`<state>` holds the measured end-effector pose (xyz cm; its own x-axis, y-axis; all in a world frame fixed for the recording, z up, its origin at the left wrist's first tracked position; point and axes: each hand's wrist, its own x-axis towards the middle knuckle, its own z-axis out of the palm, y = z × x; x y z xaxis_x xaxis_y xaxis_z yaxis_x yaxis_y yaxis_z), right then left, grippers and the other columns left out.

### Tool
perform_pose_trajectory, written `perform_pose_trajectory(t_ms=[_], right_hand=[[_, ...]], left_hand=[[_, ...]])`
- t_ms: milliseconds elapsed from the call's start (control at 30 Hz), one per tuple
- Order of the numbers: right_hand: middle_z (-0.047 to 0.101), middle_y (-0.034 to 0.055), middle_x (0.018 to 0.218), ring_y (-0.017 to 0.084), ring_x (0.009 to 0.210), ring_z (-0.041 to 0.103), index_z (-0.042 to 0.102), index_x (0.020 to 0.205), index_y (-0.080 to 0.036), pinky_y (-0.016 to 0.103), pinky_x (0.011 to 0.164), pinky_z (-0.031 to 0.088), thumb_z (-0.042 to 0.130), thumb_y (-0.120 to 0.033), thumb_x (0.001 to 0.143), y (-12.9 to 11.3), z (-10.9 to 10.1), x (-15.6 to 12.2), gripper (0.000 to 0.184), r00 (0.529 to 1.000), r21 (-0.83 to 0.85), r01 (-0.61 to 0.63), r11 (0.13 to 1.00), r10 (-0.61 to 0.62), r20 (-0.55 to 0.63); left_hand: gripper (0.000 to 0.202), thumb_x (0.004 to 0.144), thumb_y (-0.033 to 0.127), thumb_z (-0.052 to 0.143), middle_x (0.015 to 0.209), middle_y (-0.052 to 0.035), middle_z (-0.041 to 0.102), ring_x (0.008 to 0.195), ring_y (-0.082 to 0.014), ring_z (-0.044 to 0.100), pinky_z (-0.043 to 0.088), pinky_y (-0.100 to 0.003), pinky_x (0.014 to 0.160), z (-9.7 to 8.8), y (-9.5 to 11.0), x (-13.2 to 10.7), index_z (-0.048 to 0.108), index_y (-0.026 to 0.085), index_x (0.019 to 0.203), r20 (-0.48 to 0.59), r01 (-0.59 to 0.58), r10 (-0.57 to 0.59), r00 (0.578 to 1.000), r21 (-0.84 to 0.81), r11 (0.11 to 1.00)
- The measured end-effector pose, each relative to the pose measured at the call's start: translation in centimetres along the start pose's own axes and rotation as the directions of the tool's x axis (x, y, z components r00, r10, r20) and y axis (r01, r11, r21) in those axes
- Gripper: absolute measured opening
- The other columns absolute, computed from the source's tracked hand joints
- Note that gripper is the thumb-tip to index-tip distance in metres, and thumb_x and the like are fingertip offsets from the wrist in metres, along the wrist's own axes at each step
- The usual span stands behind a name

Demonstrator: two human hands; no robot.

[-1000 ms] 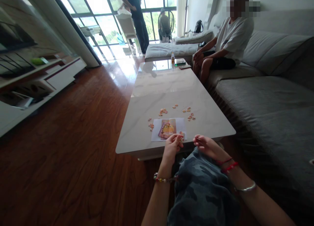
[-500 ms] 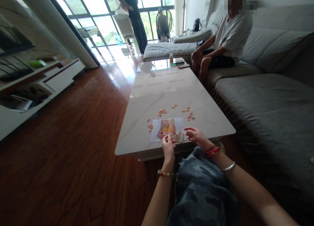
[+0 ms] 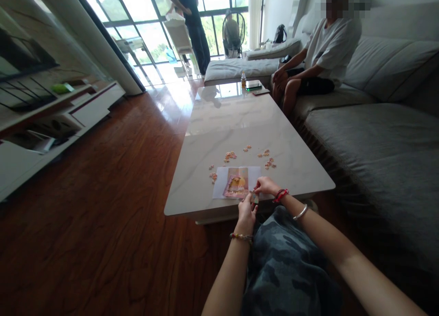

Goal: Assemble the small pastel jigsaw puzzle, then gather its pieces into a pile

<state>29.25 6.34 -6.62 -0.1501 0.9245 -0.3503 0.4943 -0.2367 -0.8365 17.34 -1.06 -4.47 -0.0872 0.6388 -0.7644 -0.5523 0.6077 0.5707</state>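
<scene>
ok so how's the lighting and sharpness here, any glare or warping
Head view throughout: windows blown out; glare on the far end of the table and far floor; near floor dim; cabinet at left slanted, suggesting wide-angle distortion; puzzle section in the left hand too small and soft to read.

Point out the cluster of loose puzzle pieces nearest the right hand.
The rightmost cluster, just beyond the right hand. The next cluster sits farther up the table; the others lie well to the left.
</scene>
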Motion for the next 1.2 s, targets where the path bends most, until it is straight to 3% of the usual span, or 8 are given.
perform_pose_trajectory(t_ms=[167, 267, 433, 500, 733, 867, 1033, 1200], right_hand=[[0.052, -0.0025, 0.049, 0.008, 0.043, 0.042, 0.061, 0.066, -0.013, 0.02, 0.041, 0.029, 0.071, -0.025, 0.051, -0.3, -0.2, -2.0, 0.022, 0.987, 0.126, -0.009, 0.992, -0.012, 0.159], [0.047, -0.0046, 0.046, 0.005, 0.041, 0.036, 0.059, 0.066, -0.011, 0.019, 0.039, 0.027, 0.068, -0.033, 0.055, -0.6, -0.3, -3.0, 0.026, 0.98, 0.196, 0.021, 0.98, -0.059, 0.191], [0.043, -0.0059, 0.054, 0.003, 0.044, 0.036, 0.048, 0.071, -0.016, 0.017, 0.039, 0.026, 0.057, -0.049, 0.065, -0.4, -0.9, -4.1, 0.034, 0.995, 0.547, 0.067, 0.835, -0.095, 0.024], [0.044, -0.0053, 0.055, 0.004, 0.044, 0.039, 0.045, 0.072, -0.017, 0.016, 0.038, 0.025, 0.057, -0.05, 0.064, -0.2, -1.0, -4.4, 0.036, 0.997, 0.613, 0.063, 0.788, -0.079, -0.001], [0.047, -0.0071, 0.045, 0.004, 0.034, 0.034, 0.044, 0.07, -0.018, 0.017, 0.034, 0.022, 0.061, -0.042, 0.062, -0.5, 1.2, -3.7, 0.031, 0.998, 0.512, 0.064, 0.856, -0.06, -0.025], [0.045, -0.0076, 0.042, 0.005, 0.035, 0.036, 0.046, 0.069, -0.018, 0.017, 0.035, 0.024, 0.061, -0.037, 0.062, -0.5, 2.4, -2.9, 0.025, 0.997, 0.467, 0.068, 0.882, -0.04, -0.07], [0.049, -0.0045, 0.049, 0.005, 0.041, 0.037, 0.047, 0.062, -0.017, 0.017, 0.037, 0.025, 0.062, -0.033, 0.06, 0.0, 2.8, -3.0, 0.022, 0.997, 0.477, 0.012, 0.879, 0.027, -0.076], [0.041, -0.0042, 0.044, 0.006, 0.039, 0.033, 0.048, 0.055, -0.015, 0.018, 0.035, 0.021, 0.058, -0.032, 0.061, -0.3, 2.6, -3.8, 0.02, 0.997, 0.52, -0.072, 0.851, 0.071, 0.022]], left_hand=[[0.015, 0.065, 0.006, 0.061, 0.068, -0.0012, 0.06, 0.056, -0.0078, 0.056, 0.045, -0.02, 0.055, -0.1, -0.5, 0.3, 0.054, 0.013, 0.076, 0.056, -0.043, 0.044, 0.997, -0.026, 0.999], [0.013, 0.066, 0.003, 0.061, 0.067, -0.0029, 0.061, 0.056, -0.0081, 0.058, 0.047, -0.02, 0.057, -0.6, -0.3, 0.3, 0.055, 0.011, 0.074, 0.079, -0.058, 0.061, 0.995, -0.047, 0.997], [0.011, 0.066, 0.003, 0.061, 0.065, -0.0033, 0.061, 0.057, -0.0081, 0.06, 0.048, -0.017, 0.056, -2.4, 0.4, 0.1, 0.054, 0.01, 0.07, 0.105, -0.064, 0.069, 0.992, -0.051, 0.997], [0.012, 0.065, 0.004, 0.063, 0.065, -0.004, 0.062, 0.057, -0.0091, 0.06, 0.048, -0.018, 0.055, -2.8, 0.6, 0.1, 0.054, 0.01, 0.071, 0.129, -0.065, 0.069, 0.989, -0.032, 0.997], [0.025, 0.064, 0.013, 0.066, 0.074, -0.004, 0.064, 0.061, -0.0112, 0.062, 0.048, -0.019, 0.053, -1.0, 1.3, 0.8, 0.055, 0.014, 0.087, 0.244, -0.119, 0.119, 0.963, -0.017, 0.993], [0.035, 0.057, 0.01, 0.071, 0.072, -0.0028, 0.063, 0.059, -0.0102, 0.061, 0.047, -0.018, 0.053, -0.2, 1.3, 1.5, 0.055, 0.013, 0.088, 0.241, -0.185, 0.187, 0.952, -0.03, 0.982], [0.029, 0.055, 0.004, 0.069, 0.067, -0.0012, 0.063, 0.057, -0.0076, 0.059, 0.046, -0.016, 0.054, -0.5, 0.5, 2.1, 0.057, 0.011, 0.08, 0.206, -0.229, 0.233, 0.95, -0.044, 0.972], [0.028, 0.055, -0.001, 0.066, 0.071, -0.0035, 0.065, 0.063, -0.0106, 0.061, 0.05, -0.021, 0.063, -1.2, 0.4, 1.9, 0.059, 0.01, 0.08, 0.276, -0.168, 0.166, 0.947, -0.017, 0.986]])
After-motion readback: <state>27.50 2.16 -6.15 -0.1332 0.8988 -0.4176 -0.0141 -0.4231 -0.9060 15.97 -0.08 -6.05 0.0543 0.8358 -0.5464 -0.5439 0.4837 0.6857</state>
